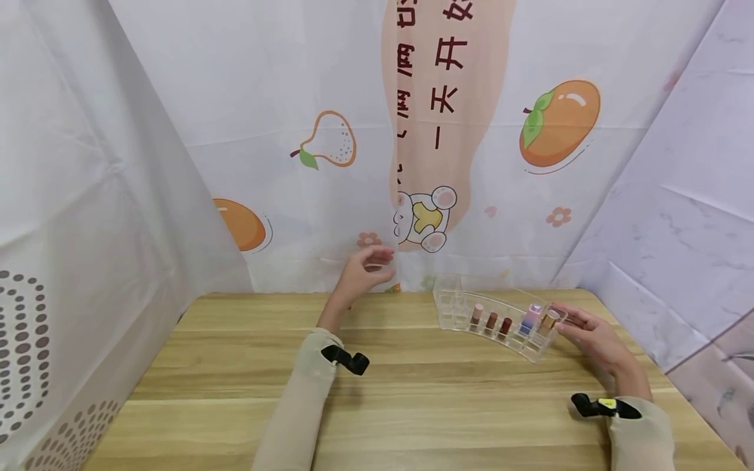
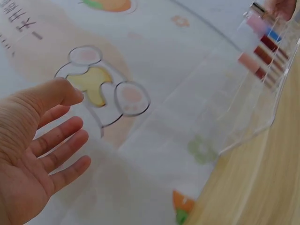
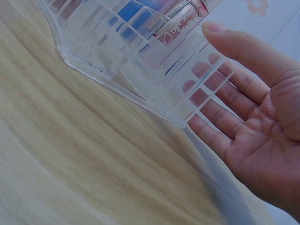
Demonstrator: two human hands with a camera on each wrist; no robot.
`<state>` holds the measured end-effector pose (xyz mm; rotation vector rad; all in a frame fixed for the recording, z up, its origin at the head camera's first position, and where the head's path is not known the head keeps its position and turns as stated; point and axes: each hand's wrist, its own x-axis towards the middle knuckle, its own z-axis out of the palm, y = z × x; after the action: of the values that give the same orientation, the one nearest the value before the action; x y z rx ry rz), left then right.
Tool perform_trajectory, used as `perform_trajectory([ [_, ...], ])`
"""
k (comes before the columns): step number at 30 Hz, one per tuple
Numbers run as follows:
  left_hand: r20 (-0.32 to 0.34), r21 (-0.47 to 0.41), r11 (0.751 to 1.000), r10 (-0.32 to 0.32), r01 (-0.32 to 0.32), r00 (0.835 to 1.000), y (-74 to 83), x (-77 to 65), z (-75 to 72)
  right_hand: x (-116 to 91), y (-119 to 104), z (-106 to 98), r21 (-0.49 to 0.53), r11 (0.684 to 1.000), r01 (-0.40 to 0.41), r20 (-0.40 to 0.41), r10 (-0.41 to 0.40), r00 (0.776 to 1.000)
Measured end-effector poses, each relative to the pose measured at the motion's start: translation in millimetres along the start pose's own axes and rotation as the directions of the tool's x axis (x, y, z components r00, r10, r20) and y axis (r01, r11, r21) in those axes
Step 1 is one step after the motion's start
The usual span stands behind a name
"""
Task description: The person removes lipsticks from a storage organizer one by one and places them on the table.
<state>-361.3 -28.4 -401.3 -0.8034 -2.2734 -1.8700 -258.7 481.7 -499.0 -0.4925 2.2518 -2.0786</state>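
A clear, curved lipstick organizer (image 1: 501,320) stands at the back right of the table. Several lip products are in its compartments: a pink-capped tube (image 1: 478,313), two dark red ones (image 1: 505,325), a pink-and-blue tube (image 1: 531,318) and a gold-capped one (image 1: 550,318). My right hand (image 1: 595,333) grips the organizer's right end, thumb on the near side; in the right wrist view its fingertips (image 3: 199,70) show through the plastic. Left of the organizer, my left hand (image 1: 362,271) is held near the table's back edge, fingers loosely bent, holding nothing.
The wooden table (image 1: 412,405) ends at a white printed curtain (image 1: 265,131) behind it. More pale cloth hangs at the left and right sides. A black wrist-camera mount (image 1: 347,358) is strapped to each sleeve.
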Motion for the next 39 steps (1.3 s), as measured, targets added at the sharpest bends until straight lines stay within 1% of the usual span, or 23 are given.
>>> perform_trajectory([
  [4,0.057,-0.044,0.999,0.011,-0.009,0.998,1.0,6.1,19.9,-1,1,0,-0.005,1.0,-0.004,-0.006,0.004,1.0],
  [7,0.097,-0.071,0.997,0.022,-0.016,0.995,-0.6,10.6,34.7,-1,2,0,0.028,1.0,0.008,-0.003,-0.008,1.0],
  [9,0.118,-0.071,0.997,0.032,-0.024,0.993,-2.6,13.5,45.0,-1,2,-1,0.052,0.999,0.016,0.003,-0.016,1.0],
  [11,0.129,-0.065,0.997,0.037,-0.028,0.991,-4.6,15.7,55.6,-1,3,-1,0.066,0.998,0.021,0.003,-0.021,1.0],
  [14,0.143,-0.073,0.997,0.036,-0.026,0.989,-7.5,18.2,71.4,-1,3,-2,0.054,0.998,0.022,-0.001,-0.022,1.0],
  [19,0.169,-0.112,0.994,0.022,-0.003,0.985,-11.9,19.4,95.4,0,3,-1,0.031,0.999,0.021,-0.012,-0.021,1.0],
  [22,0.175,-0.125,0.992,0.027,-0.004,0.984,-15.4,19.5,108.2,1,3,0,0.031,0.999,0.023,-0.016,-0.023,1.0],
  [26,0.164,-0.145,0.989,0.026,-0.002,0.986,-19.9,18.1,123.3,1,2,1,0.031,0.999,0.024,-0.016,-0.023,1.0],
  [31,0.152,-0.173,0.985,0.008,0.018,0.988,-24.4,15.1,138.1,1,2,1,0.015,1.0,0.007,-0.021,-0.007,1.0],
  [33,0.154,-0.171,0.985,0.005,0.022,0.988,-26.4,14.6,143.2,1,2,1,0.0,1.0,-0.003,-0.029,0.003,1.0],
  [36,0.175,-0.166,0.985,-0.009,0.039,0.984,-29.2,14.2,149.7,1,1,0,-0.011,1.0,-0.013,-0.033,0.013,0.999],
  [39,0.211,-0.153,0.986,-0.036,0.07,0.977,-31.8,13.6,155.2,1,1,0,-0.014,1.0,-0.017,-0.034,0.016,0.999],
])
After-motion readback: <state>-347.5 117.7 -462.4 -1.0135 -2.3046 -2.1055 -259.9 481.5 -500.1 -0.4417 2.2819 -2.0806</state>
